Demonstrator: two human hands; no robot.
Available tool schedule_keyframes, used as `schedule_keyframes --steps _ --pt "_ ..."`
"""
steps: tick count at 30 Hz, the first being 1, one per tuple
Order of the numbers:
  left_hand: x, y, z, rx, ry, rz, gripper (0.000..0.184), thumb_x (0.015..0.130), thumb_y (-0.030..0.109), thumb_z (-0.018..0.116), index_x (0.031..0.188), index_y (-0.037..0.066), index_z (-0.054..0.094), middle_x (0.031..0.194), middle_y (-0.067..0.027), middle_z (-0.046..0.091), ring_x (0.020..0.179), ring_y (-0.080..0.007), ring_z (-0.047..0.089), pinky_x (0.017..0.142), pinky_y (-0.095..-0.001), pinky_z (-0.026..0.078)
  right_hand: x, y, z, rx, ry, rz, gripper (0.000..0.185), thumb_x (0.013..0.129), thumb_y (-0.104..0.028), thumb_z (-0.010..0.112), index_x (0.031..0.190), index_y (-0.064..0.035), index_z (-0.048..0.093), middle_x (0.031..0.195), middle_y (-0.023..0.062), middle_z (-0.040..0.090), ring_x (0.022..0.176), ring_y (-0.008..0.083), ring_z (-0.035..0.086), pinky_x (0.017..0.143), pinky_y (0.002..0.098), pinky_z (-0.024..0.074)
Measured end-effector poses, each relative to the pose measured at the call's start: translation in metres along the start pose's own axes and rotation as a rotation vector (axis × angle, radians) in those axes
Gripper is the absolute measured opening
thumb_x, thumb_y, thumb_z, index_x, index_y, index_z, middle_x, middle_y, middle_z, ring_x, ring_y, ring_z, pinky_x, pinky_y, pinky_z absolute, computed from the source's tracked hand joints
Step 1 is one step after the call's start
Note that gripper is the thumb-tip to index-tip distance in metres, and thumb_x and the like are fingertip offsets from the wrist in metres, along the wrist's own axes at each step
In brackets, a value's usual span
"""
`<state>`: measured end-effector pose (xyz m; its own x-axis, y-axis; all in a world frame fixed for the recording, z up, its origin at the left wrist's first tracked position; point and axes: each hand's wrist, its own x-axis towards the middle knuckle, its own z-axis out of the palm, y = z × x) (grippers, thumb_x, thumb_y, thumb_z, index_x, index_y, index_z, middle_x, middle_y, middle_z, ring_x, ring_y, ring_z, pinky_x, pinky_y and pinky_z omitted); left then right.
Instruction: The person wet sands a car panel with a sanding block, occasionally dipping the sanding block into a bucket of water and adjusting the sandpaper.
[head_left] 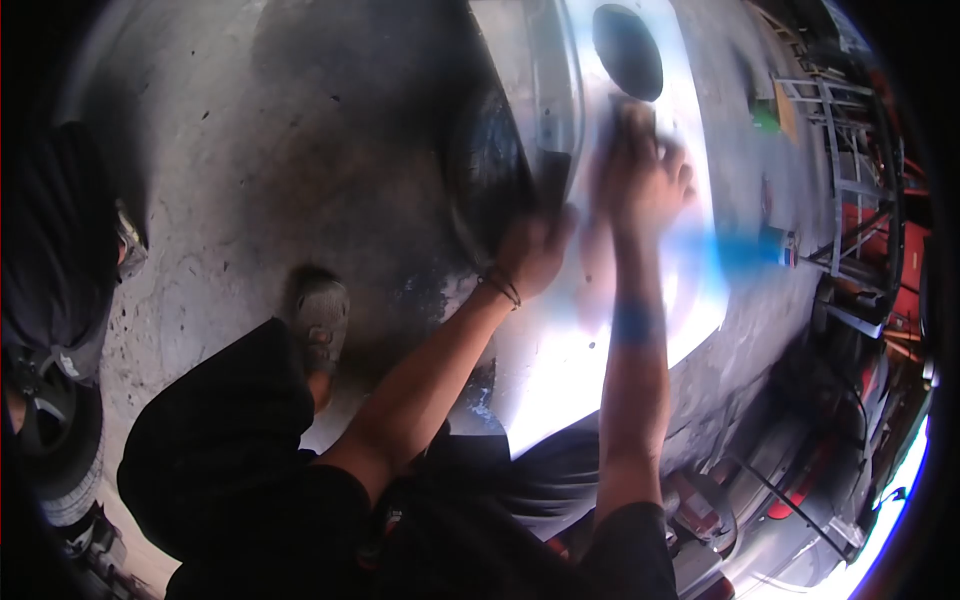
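Observation:
A shiny pale panel (560,375), which looks like a vehicle body part, stretches away in front of me. A dark oval (628,52) shows near its far end. My right hand (645,185) is on the panel's surface, smeared by motion. Its fingers are bent over a small dark pad (632,118), whose kind is too blurred to tell. At the panel's left edge is my left hand (535,255), with a dark band at the wrist. Its fingers are curled beside a dark piece (552,180); what they grip is unclear.
A tire (485,175) lies partly under the panel's left side. On the left stand another person's leg (60,230) and a wheel (60,430). Metal racks (850,180) and red equipment (905,260) line the right. My shoe (322,315) is on the stained concrete floor (240,200).

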<state>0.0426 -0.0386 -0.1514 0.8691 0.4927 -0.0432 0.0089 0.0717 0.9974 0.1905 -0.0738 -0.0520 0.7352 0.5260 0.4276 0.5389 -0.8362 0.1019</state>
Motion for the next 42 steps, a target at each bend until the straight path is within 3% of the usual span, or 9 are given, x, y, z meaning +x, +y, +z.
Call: schedule_keyframes --steps 9,14,17,24,26,30,35,40,42 --pt "-0.003 -0.016 0.002 -0.008 -0.027 -0.015 0.034 0.114 0.028 0.048 0.108 0.004 0.07 0.069 -0.0226 0.063 0.057 -0.0416 0.062 0.055 -0.0522 0.048 -0.005 -0.013 -0.001 0.034 0.056 -0.02 0.034 0.1 -0.037 0.069 0.132 -0.0297 0.076 0.121 0.0103 0.072 0.11 0.038 0.068 0.093 0.0559 0.0493" --pt "-0.001 -0.05 0.009 0.342 0.178 0.56 0.034 0.113 0.021 0.044 0.141 0.006 0.057 0.074 -0.0218 0.065 0.06 -0.0415 0.064 0.055 -0.054 0.051 -0.015 -0.025 -0.004 0.166 0.139 -0.124 0.03 0.099 -0.033 0.069 0.127 -0.0266 0.076 0.114 0.0104 0.072 0.105 0.0349 0.069 0.091 0.0544 0.0503" --pt "-0.005 -0.025 0.002 0.173 -0.016 0.174 0.032 0.114 0.02 0.042 0.136 0.005 0.059 0.077 -0.0227 0.066 0.061 -0.0419 0.065 0.057 -0.0549 0.051 -0.005 -0.017 0.012 0.128 0.109 -0.11 0.034 0.1 -0.034 0.068 0.133 -0.0271 0.073 0.115 0.01 0.071 0.103 0.0373 0.069 0.092 0.0544 0.0498" --pt "-0.008 -0.028 -0.001 0.278 0.008 0.36 0.03 0.115 0.02 0.036 0.126 0.001 0.057 0.08 -0.0251 0.067 0.066 -0.0454 0.065 0.062 -0.0565 0.053 -0.008 -0.022 0.011 0.175 0.013 -0.096 0.039 0.103 -0.037 0.064 0.141 -0.0313 0.068 0.125 0.0108 0.071 0.113 0.0378 0.067 0.1 0.057 0.0488" --pt "-0.007 -0.011 0.003 0.093 0.008 -0.053 0.036 0.116 0.025 0.034 0.119 0.0 0.06 0.077 -0.0272 0.065 0.07 -0.0469 0.065 0.066 -0.0566 0.053 0.032 -0.023 0.021 0.099 0.039 -0.107 0.035 0.104 -0.037 0.061 0.138 -0.0329 0.067 0.124 0.0086 0.072 0.11 0.0383 0.069 0.098 0.058 0.0497" --pt "-0.002 0.0 -0.001 0.022 0.093 -0.153 0.066 0.117 0.05 0.026 0.095 -0.001 0.062 0.075 -0.0291 0.061 0.075 -0.0449 0.068 0.069 -0.0549 0.049 -0.007 -0.025 0.0 0.127 0.026 -0.149 0.029 0.101 -0.027 0.067 0.128 -0.0198 0.076 0.119 0.0086 0.074 0.105 0.0351 0.071 0.094 0.0534 0.0532" --pt "-0.014 -0.012 0.004 -0.057 0.174 0.001 0.071 0.117 0.054 0.023 0.09 0.0 0.06 0.072 -0.0269 0.06 0.07 -0.0442 0.064 0.069 -0.0562 0.045 -0.082 -0.014 -0.025 0.182 0.091 -0.28 0.039 0.095 -0.017 0.076 0.134 -0.0195 0.076 0.12 0.0064 0.074 0.106 0.0294 0.071 0.088 0.0381 0.0558" --pt "-0.01 -0.002 -0.001 -0.011 0.139 -0.007 0.072 0.117 0.052 0.019 0.091 0.0 0.061 0.072 -0.0272 0.059 0.067 -0.0461 0.06 0.07 -0.0574 0.045 0.012 -0.033 0.012 0.153 0.034 -0.083 0.032 0.104 -0.037 0.062 0.133 -0.0293 0.073 0.121 0.0084 0.075 0.109 0.0409 0.07 0.094 0.06 0.0508" --pt "-0.007 -0.012 0.002 0.026 0.113 0.014 0.055 0.118 0.04 0.028 0.106 0.0 0.064 0.075 -0.0265 0.062 0.069 -0.0454 0.062 0.069 -0.0561 0.048 -0.01 -0.027 0.009 0.091 0.041 -0.091 0.032 0.101 -0.033 0.067 0.133 -0.0291 0.074 0.121 0.0061 0.075 0.108 0.0367 0.071 0.091 0.0542 0.0522"
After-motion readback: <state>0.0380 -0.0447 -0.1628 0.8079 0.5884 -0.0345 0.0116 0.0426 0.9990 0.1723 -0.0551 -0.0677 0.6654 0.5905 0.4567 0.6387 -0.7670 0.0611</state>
